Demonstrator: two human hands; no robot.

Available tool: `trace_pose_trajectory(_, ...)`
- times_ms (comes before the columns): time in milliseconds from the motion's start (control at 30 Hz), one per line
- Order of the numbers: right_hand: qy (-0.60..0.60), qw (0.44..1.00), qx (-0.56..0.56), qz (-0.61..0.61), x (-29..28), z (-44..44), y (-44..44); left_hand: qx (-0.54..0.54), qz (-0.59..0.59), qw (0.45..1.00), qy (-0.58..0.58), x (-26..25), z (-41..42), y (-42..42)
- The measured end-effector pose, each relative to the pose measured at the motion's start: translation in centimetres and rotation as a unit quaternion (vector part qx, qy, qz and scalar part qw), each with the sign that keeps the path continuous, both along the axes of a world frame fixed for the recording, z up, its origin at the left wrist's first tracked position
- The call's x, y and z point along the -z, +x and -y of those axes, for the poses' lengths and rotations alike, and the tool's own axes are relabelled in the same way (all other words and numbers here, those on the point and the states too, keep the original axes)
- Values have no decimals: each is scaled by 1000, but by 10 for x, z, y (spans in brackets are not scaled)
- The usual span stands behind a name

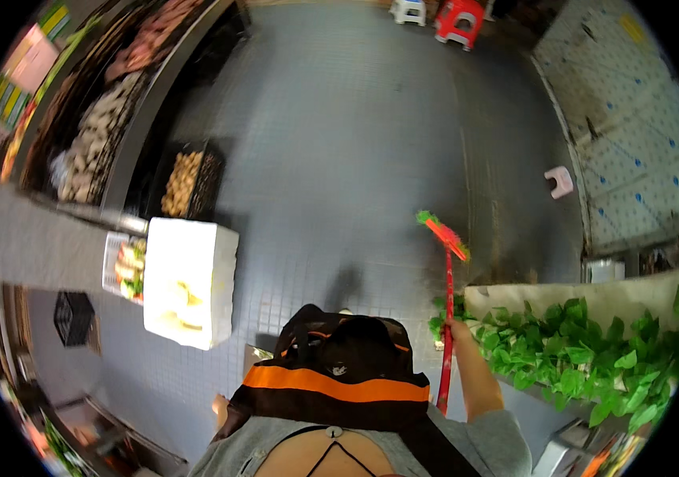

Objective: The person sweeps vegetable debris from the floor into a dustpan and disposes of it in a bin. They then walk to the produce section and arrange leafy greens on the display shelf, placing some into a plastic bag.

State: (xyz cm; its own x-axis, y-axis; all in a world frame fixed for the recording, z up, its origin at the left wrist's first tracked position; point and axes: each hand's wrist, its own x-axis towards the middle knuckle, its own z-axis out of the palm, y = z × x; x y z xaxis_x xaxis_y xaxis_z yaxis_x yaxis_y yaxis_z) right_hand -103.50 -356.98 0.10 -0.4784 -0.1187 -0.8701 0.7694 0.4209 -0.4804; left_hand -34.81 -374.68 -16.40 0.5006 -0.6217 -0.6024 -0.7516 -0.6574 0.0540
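Note:
My right hand is closed around the red handle of a broom, whose orange head with green and pink bristles points away from me over the grey tiled floor. Only a small part of my left hand shows, low beside my body; its fingers are not clear. A dark apron or bag with an orange band covers my front.
Left stand a white foam box, a black crate of round produce and a produce stand. Right are leafy green plants and a small pink stool. A red stool and a white stool stand at the far end.

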Motion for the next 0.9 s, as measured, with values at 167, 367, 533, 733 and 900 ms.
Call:
trace_pose_trajectory(167,-44,984,78,157,3,23,-91,63,-10,998,4,-3,89,-90)
trace_pose_trajectory(367,13,964,103,245,-5,32,-122,213,17,977,17,25,204,-243)
trace_pose_trajectory(533,51,968,104,223,-20,98,-190,366,64,927,42,46,312,-412)
trace_pose_trajectory(733,37,980,51,188,-19,263,-308,-385,-309,854,-167,-18,477,-553)
trace_pose_trajectory(900,28,986,-14,163,4,391,-395,-304,-325,876,-186,-53,589,-649)
